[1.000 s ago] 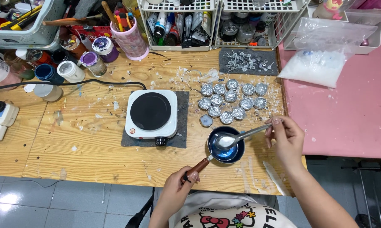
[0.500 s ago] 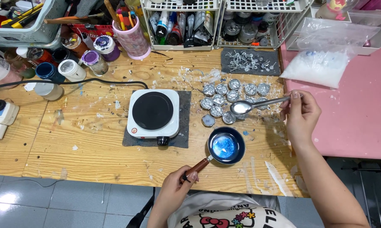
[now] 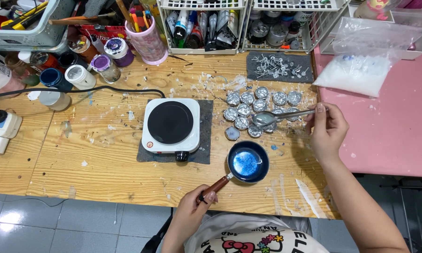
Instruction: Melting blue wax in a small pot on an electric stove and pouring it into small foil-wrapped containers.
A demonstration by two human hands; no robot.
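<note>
Right hand [image 3: 329,129] pinches a metal spoon [image 3: 276,115] by its handle, bowl poised over the cluster of foil cups [image 3: 257,110] on the wooden table [image 3: 103,154]. Left hand [image 3: 192,213] grips the brown handle of a small blue pan [image 3: 247,162], resting near the hot plate [image 3: 171,125]. Best to tip slowly, spoon low, centred on one cup; keep pan level.

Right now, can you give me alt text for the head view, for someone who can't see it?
The right hand holds a metal spoon over a cluster of small foil cups, while the left hand grips the wooden handle of a small blue pan beside a white hot plate on a wooden table.
</note>
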